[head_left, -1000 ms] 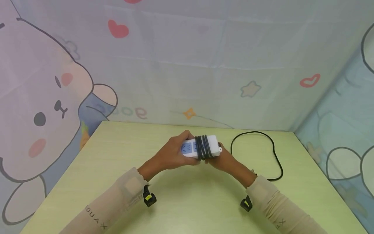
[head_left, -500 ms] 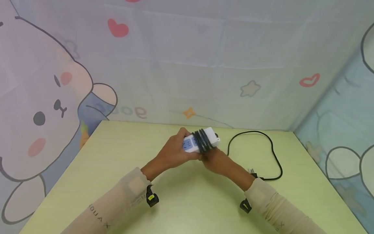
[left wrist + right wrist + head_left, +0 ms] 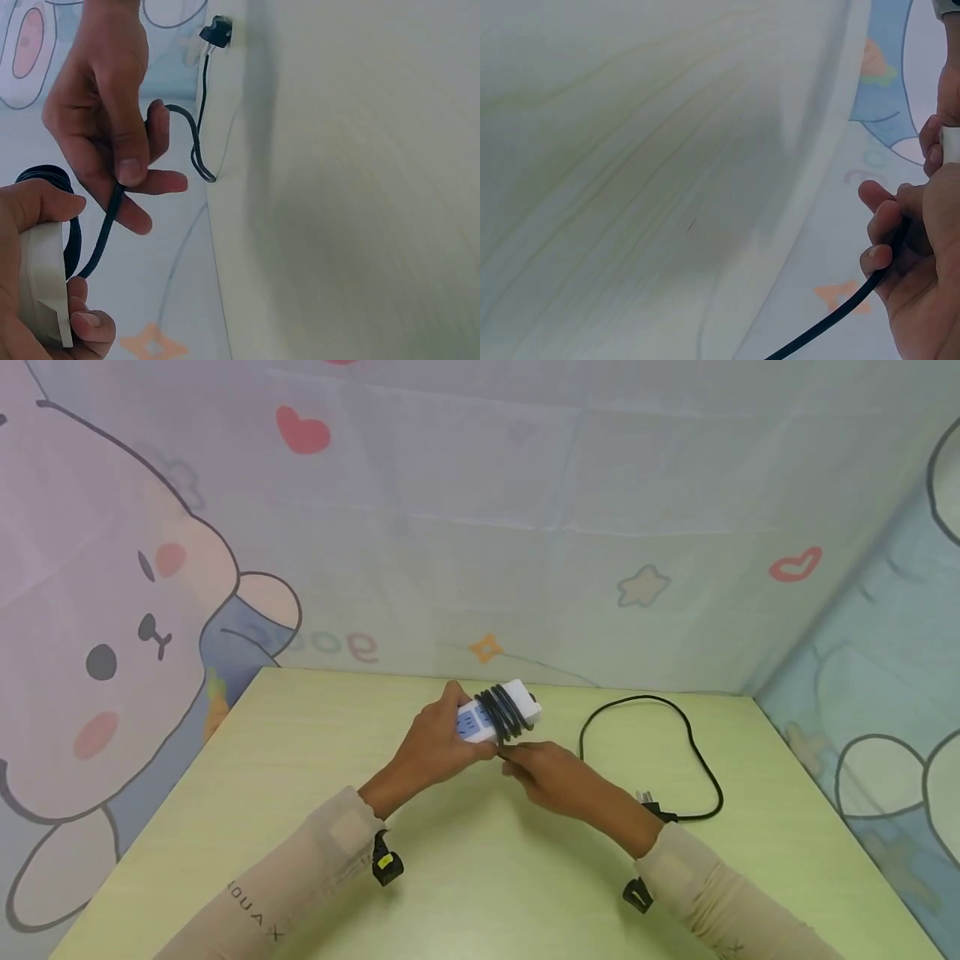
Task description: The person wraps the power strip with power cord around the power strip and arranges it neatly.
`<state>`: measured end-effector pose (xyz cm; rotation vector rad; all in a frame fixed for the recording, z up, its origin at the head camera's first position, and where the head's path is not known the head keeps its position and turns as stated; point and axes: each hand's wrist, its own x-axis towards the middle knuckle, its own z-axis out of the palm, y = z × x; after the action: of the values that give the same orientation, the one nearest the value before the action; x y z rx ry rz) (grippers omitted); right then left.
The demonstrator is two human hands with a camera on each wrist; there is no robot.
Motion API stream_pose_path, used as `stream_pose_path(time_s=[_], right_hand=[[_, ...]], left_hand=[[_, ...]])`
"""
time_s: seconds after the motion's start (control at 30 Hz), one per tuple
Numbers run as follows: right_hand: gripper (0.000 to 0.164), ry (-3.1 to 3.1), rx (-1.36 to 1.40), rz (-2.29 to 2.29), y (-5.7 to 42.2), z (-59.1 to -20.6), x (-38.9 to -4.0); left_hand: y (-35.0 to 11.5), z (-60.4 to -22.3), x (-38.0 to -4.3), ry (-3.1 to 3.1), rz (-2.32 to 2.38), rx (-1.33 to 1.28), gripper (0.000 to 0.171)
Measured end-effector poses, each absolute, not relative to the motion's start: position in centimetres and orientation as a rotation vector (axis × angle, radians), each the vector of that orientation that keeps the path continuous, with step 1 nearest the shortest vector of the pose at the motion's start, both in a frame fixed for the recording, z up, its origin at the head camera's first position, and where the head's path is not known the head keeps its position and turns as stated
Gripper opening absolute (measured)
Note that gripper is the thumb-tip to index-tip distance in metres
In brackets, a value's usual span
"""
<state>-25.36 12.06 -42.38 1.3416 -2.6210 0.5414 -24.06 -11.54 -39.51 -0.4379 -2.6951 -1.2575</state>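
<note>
My left hand (image 3: 431,739) grips the socket end of a white power strip (image 3: 522,700) with blue outlets, raised over the table. Several turns of its black cord (image 3: 504,714) are wound round the middle of the strip, which tilts up to the right. Just below the near edge, my right hand (image 3: 555,777) pinches the cord. From the left wrist view, the cord (image 3: 105,225) runs taut from the strip to the right thumb and fingers, then trails off behind. In the right wrist view it passes through the curled fingers (image 3: 885,221).
The free length of cord lies in a wide loop (image 3: 693,747) on the right side of the pale table (image 3: 480,877). Its black plug (image 3: 660,812) rests near my right forearm, prongs up. A cartoon-printed cloth (image 3: 465,527) hangs behind the table.
The strip has moved left and a little away, its right end tilting upward. My right hand has come from behind the strip to below its near edge. The cord loop has shifted slightly left.
</note>
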Motion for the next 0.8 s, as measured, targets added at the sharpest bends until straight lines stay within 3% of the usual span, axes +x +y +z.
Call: stream_pose_path(time_s=[0.3,0.8], right_hand=[[0.017,-2.619,1.274,0.582,12.4,-41.4,-25.2],[0.011,-2.689,1.337,0.697,12.4,-40.0,-24.2]], left_hand=[[-12.1,-40.2,-24.4,-2.691,-1.168,-0.433,0.057],[-12.6,-41.0,-24.8,-2.711,-1.003,-0.355,0.056]])
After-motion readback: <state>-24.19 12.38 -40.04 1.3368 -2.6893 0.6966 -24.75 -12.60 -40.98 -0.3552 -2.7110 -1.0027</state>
